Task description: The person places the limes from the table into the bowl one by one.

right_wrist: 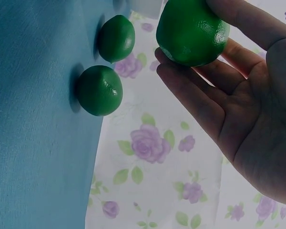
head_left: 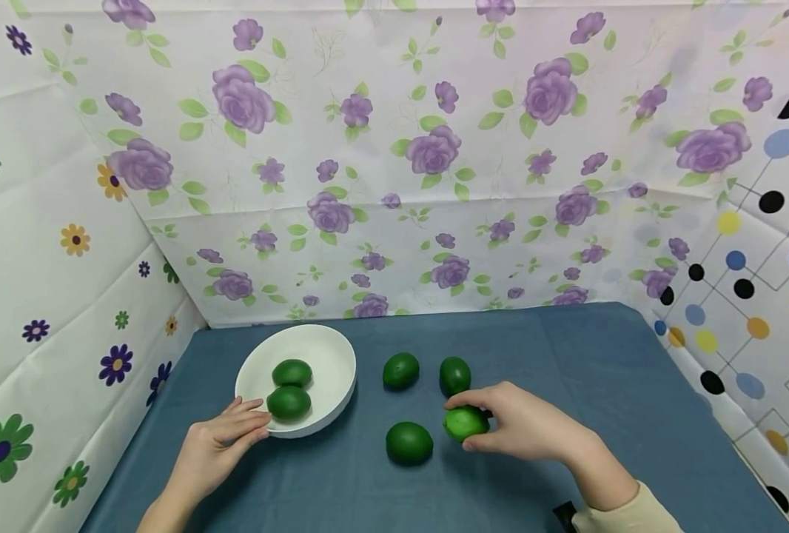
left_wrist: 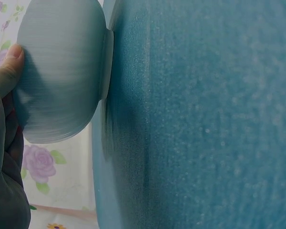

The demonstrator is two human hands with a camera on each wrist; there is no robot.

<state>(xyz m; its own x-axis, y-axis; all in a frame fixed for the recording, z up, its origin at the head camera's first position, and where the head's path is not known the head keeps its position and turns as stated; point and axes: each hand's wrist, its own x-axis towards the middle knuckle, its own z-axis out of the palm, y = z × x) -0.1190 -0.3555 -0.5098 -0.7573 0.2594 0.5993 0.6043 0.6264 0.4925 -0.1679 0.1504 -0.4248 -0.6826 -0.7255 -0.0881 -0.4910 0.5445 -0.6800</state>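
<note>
One pale sleeve shows at the lower right of the head view, with a small black object beside its cuff. Your left hand, at the lower left, grips the near rim of the white bowl; the left wrist view shows your thumb pressed on its outer wall at the left of the frame, the other fingers partly hidden behind it.

Your right hand, right of the lower centre, pinches a bright green fruit between thumb and fingers. In the right wrist view that fruit sits at the top of the frame, apart from the table surface.

Just left of the held fruit you have a large dark green fruit lying on the blue cloth. Inside the bowl, left of centre, a front fruit and a rear fruit touch each other. Higher in the frame, two more lie well apart on the cloth: a middle fruit and a right-hand fruit, the latter just behind the one you hold.

Beyond the table, a rose-patterned curtain fills the upper frame, with daisy-patterned fabric at the left and dotted fabric at the right.
</note>
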